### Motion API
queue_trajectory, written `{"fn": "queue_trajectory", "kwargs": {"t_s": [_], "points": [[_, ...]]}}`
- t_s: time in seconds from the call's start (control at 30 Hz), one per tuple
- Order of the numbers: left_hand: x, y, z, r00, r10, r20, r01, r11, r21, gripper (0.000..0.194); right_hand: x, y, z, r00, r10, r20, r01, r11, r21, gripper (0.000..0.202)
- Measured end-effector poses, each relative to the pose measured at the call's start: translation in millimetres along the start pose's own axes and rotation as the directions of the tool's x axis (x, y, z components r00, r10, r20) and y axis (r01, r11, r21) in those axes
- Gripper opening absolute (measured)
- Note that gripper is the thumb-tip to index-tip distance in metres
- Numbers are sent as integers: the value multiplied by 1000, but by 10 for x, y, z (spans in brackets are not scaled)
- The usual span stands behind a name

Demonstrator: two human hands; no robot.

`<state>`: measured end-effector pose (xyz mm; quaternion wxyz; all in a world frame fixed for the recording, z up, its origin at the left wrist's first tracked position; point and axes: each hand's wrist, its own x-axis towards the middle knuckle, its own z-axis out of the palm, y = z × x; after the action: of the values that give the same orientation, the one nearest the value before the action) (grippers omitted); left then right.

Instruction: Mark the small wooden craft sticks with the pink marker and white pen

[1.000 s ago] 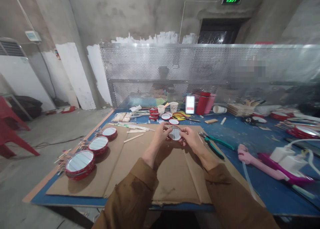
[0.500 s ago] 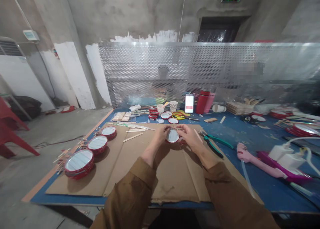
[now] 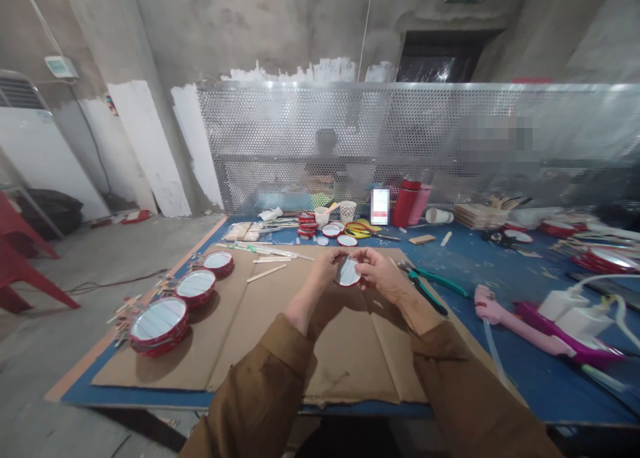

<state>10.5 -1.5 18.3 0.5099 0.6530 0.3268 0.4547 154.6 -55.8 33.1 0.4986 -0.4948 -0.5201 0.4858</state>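
At the centre of the frame a small red-rimmed round mirror (image 3: 348, 272) is held above the brown cardboard sheet (image 3: 280, 338), the left hand (image 3: 325, 268) and the right hand (image 3: 380, 271) each closed on its rim from opposite sides, the grip of the fingers clamped on it. Three larger red-rimmed mirrors (image 3: 159, 321) are laid in a row at the lower left of the cardboard, and green-handled pliers (image 3: 425, 288) are seen just right of the hands on the blue surface (image 3: 530, 371).
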Motion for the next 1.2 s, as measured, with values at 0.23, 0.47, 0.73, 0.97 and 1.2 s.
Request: {"fn": "queue_trajectory", "kwargs": {"t_s": [0.23,0.47,0.73,0.97,1.2], "points": [[4,36,7,1000,-15,-2,15,1000,-10,5,8,7,-18,1000,11,5,-12,999,42,39],[39,-49,-18,999,-34,-27,35,999,41,8,41,56,-40,1000,21,-11,-21,999,39,33],[33,1,-11,1000,2,-21,-1,999,54,7,31,41,-29,1000,20,-1,-20,999,36,36],[18,-4,-11,1000,15,-27,-13,997,76,9,44,43,-34,999,30,-10,-30,999,33,37],[9,-16,-12,999,31,-15,-30,998,53,9,27,17,-21,999,31,-42,-29,999,34,36]]}}
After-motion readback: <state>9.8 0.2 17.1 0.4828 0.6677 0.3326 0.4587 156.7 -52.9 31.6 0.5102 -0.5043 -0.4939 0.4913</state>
